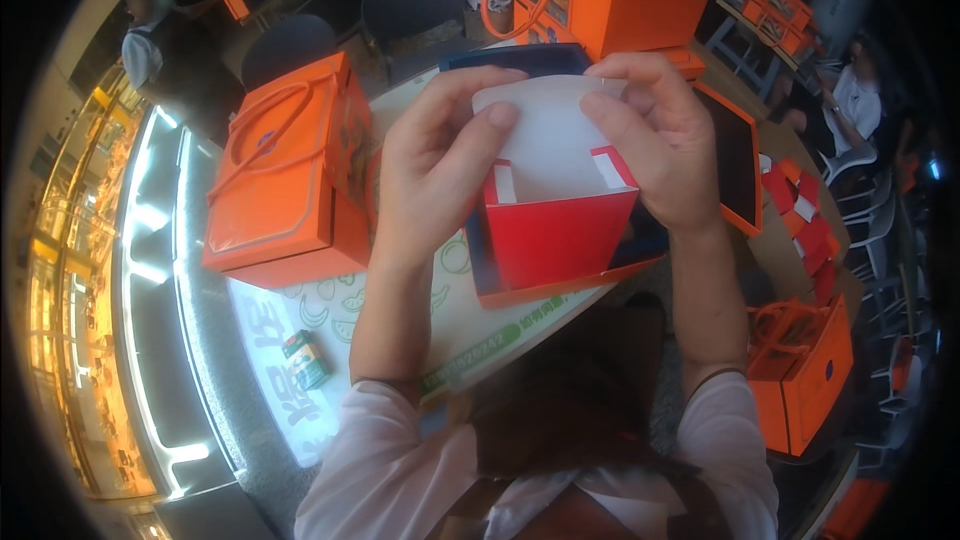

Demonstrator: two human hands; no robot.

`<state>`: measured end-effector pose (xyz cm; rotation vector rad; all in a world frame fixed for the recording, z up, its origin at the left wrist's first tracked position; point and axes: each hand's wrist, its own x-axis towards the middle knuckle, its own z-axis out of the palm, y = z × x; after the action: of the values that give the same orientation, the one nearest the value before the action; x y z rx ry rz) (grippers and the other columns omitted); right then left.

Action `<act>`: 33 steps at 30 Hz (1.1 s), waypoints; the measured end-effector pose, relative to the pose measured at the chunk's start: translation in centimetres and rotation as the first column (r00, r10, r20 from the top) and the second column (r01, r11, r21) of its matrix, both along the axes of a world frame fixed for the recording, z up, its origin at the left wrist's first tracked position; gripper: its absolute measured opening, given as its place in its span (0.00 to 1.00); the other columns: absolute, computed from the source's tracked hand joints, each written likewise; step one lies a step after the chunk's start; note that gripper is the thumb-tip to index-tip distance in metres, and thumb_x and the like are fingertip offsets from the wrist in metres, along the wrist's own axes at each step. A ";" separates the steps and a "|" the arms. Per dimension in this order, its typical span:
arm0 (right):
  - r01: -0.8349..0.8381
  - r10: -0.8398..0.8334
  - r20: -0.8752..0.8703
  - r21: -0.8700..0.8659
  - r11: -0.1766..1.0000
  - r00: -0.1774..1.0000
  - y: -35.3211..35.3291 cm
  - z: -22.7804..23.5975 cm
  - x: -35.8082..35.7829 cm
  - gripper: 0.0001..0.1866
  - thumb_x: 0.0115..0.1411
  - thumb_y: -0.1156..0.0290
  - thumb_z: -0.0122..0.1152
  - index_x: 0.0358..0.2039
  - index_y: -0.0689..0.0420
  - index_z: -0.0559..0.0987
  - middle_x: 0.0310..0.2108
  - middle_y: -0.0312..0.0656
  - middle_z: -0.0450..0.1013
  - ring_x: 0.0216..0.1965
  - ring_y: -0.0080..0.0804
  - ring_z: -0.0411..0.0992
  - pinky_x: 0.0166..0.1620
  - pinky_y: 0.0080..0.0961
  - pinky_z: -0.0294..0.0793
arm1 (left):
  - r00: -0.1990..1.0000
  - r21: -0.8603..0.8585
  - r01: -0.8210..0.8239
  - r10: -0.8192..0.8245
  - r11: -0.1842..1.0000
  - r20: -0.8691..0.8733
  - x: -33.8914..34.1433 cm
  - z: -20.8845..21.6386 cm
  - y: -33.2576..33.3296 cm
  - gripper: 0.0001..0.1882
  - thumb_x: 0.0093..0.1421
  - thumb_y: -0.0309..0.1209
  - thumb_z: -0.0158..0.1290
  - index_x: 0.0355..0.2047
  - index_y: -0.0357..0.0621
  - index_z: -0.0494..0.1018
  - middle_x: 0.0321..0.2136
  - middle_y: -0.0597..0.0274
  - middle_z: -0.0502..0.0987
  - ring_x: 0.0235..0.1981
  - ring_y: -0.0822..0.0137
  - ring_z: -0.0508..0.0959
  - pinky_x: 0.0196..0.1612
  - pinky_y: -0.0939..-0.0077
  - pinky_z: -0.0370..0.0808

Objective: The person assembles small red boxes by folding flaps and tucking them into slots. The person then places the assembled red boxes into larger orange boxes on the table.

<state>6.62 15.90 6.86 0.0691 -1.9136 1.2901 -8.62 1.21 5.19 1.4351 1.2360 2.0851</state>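
Between my two hands is a small red cardboard box [560, 240], its top open and its white-lined flap [545, 115] standing up. My left hand [440, 150] pinches the flap's left edge, thumb on the white inner face. On the opposite edge my right hand [655, 135] grips in the same way, with its fingers curled behind. Short red-and-white side tabs fold at the box's mouth. The box is above a larger orange box with a dark blue inside [535, 292], which it partly hides. Whether the red box rests in it or is held up, I cannot tell.
An orange gift box with a rope handle [275, 210] stands on the left, another [640, 0] at the back. Lower right is an orange handled box [800, 375]. A small green pack [305, 360] lies near left; red carton pieces [808, 225] lie right. People sit and stand beyond.
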 end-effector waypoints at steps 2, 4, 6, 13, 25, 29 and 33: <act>0.063 -0.061 -0.019 0.095 0.994 0.998 0.5 -0.1 -0.4 0.10 0.67 0.68 0.62 0.46 0.55 0.75 0.36 0.39 0.81 0.38 0.27 0.82 0.38 0.20 0.81 | 0.999 0.014 -0.024 0.024 1.000 -0.040 -0.3 -0.2 0.2 0.10 0.69 0.23 0.53 0.49 0.35 0.76 0.40 0.62 0.82 0.39 0.77 0.78 0.44 0.83 0.75; 0.078 -0.075 -0.027 0.116 0.990 0.997 0.6 -0.3 -0.7 0.09 0.67 0.68 0.62 0.45 0.55 0.76 0.36 0.38 0.81 0.39 0.27 0.82 0.38 0.20 0.81 | 0.991 0.033 -0.064 0.067 0.997 -0.112 -0.8 -0.2 0.2 0.09 0.69 0.22 0.51 0.46 0.35 0.78 0.40 0.62 0.82 0.40 0.76 0.79 0.44 0.83 0.75; 0.050 -0.049 -0.025 0.074 0.996 0.998 0.5 -0.4 -0.9 0.08 0.67 0.69 0.62 0.44 0.55 0.77 0.37 0.38 0.81 0.39 0.27 0.82 0.38 0.19 0.80 | 0.982 0.025 -0.096 0.099 0.995 -0.158 -1.0 -0.3 -0.1 0.08 0.69 0.21 0.50 0.44 0.35 0.79 0.41 0.62 0.83 0.40 0.76 0.79 0.44 0.82 0.75; -0.097 0.096 -0.018 -0.065 0.993 0.995 0.8 -0.6 -1.2 0.12 0.68 0.64 0.62 0.46 0.56 0.75 0.38 0.39 0.80 0.40 0.27 0.81 0.39 0.21 0.81 | 0.962 0.033 -0.172 0.175 0.985 -0.209 -1.3 -0.7 0.0 0.10 0.69 0.19 0.49 0.42 0.37 0.81 0.38 0.59 0.84 0.36 0.73 0.82 0.40 0.82 0.78; -0.002 0.018 0.138 -0.114 0.993 0.990 0.2 0.5 -0.7 0.12 0.68 0.63 0.62 0.46 0.56 0.74 0.38 0.40 0.81 0.40 0.27 0.82 0.39 0.21 0.82 | 0.995 -0.111 -0.064 0.072 0.992 0.067 -0.1 0.7 -0.5 0.11 0.67 0.30 0.58 0.46 0.39 0.78 0.34 0.62 0.82 0.32 0.75 0.81 0.36 0.84 0.76; -0.020 0.024 0.154 -0.029 0.999 0.988 -0.1 1.5 -0.5 0.09 0.68 0.65 0.61 0.43 0.56 0.76 0.35 0.37 0.81 0.38 0.25 0.81 0.38 0.19 0.81 | 0.995 -0.175 -0.104 0.104 0.979 -0.008 -0.6 0.1 -0.7 0.10 0.67 0.32 0.59 0.43 0.38 0.79 0.31 0.65 0.82 0.31 0.78 0.79 0.36 0.85 0.74; -0.069 0.047 0.170 0.130 0.989 0.984 -0.1 1.8 -1.0 0.07 0.69 0.65 0.59 0.39 0.55 0.79 0.31 0.34 0.79 0.33 0.20 0.79 0.35 0.16 0.77 | 0.990 -0.124 -0.133 0.125 0.983 -0.068 -0.6 0.2 -1.1 0.09 0.68 0.30 0.58 0.41 0.35 0.79 0.28 0.68 0.81 0.30 0.81 0.76 0.33 0.87 0.72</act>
<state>5.60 15.78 8.64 0.0893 -2.1556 1.2362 -9.24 0.09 5.36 1.4041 1.4949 2.0154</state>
